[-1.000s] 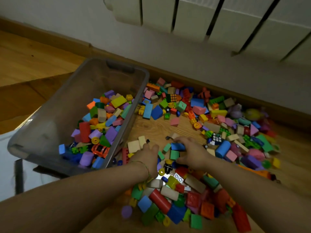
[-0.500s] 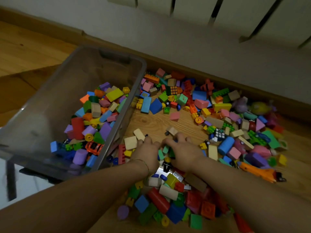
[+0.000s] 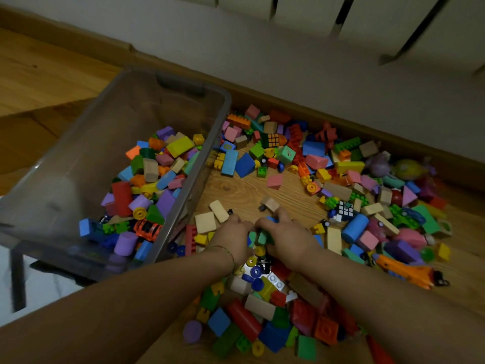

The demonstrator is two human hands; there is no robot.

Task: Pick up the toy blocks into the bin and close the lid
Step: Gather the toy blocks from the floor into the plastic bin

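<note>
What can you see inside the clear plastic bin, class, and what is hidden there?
The bin holds a heap of coloured blocks, with a red cylinder, a yellow block, a purple cylinder and an orange toy car on top. Blocks lower in the heap are covered.

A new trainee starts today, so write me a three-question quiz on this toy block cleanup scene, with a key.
1. True or false: the bin has its lid on.
2. The orange toy car lies: A in the bin, B on the floor, C in a hand.
3. The left hand and right hand hold toy blocks; which wrist wears the thin bracelet?
Key: 1 false; 2 A; 3 left.
</note>
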